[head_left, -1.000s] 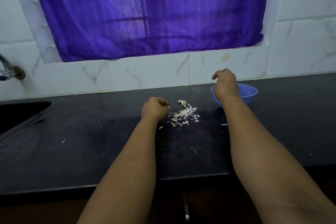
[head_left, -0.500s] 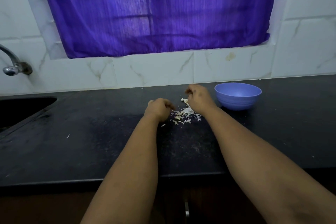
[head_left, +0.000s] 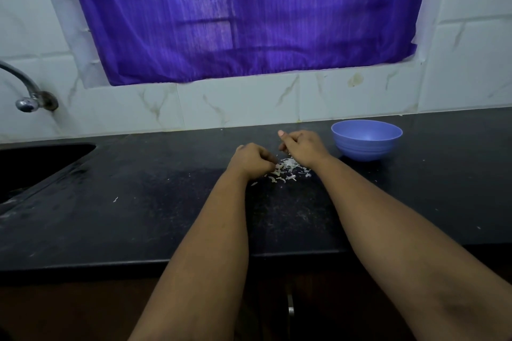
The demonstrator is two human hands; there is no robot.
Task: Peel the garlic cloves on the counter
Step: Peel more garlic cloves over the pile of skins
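A small pile of white garlic skins [head_left: 286, 170] lies on the black counter [head_left: 155, 202]. My left hand [head_left: 250, 159] rests at the pile's left edge with its fingers curled in; nothing shows inside it. My right hand [head_left: 304, 147] is over the pile's far side, fingers curled down onto the spot and one fingertip raised. Whatever sits under those fingers is hidden, and no whole clove is visible. A blue bowl [head_left: 366, 144] stands just right of my right hand.
A dark sink [head_left: 33, 163] is set into the counter at the left, with a metal tap [head_left: 27, 97] above it. White tiled wall and a purple curtain [head_left: 243, 16] run behind. Stray skin flakes [head_left: 115, 199] dot the counter.
My right hand has come back from over the blue bowl to the far side of the skin pile, covering a pale piece that lay there. My left hand has stayed put.
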